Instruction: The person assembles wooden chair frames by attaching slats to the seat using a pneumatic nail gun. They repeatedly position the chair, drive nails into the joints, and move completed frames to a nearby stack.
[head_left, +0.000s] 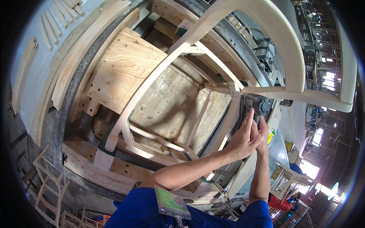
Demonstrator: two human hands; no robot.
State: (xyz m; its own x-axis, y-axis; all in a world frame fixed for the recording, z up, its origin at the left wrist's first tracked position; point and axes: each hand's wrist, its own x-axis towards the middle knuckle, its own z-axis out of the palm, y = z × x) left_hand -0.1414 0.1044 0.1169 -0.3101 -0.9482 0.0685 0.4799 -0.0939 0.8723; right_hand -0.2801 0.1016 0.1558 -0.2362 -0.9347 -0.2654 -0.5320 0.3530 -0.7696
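A pale wooden chair frame (144, 85) with curved arms lies inside a heavy wooden fixture (114, 173), its joints pressed against green-lined blocks. Both my hands meet at the frame's right side, just below a black device with a round knob (261, 105). My left hand (242, 137) points its fingers up toward the device, bunched together. Close against it is my right hand (261, 136), its fingers bent and overlapping the left ones. Whatever lies between the fingers is hidden.
Loose wooden strips (51, 24) lie on the table at the far left. A plywood panel (127, 66) covers part of the fixture. A yellow-handled item (271, 136) sits right of my hands. Chair frames (49, 190) stand at lower left; another person (280, 203) is at lower right.
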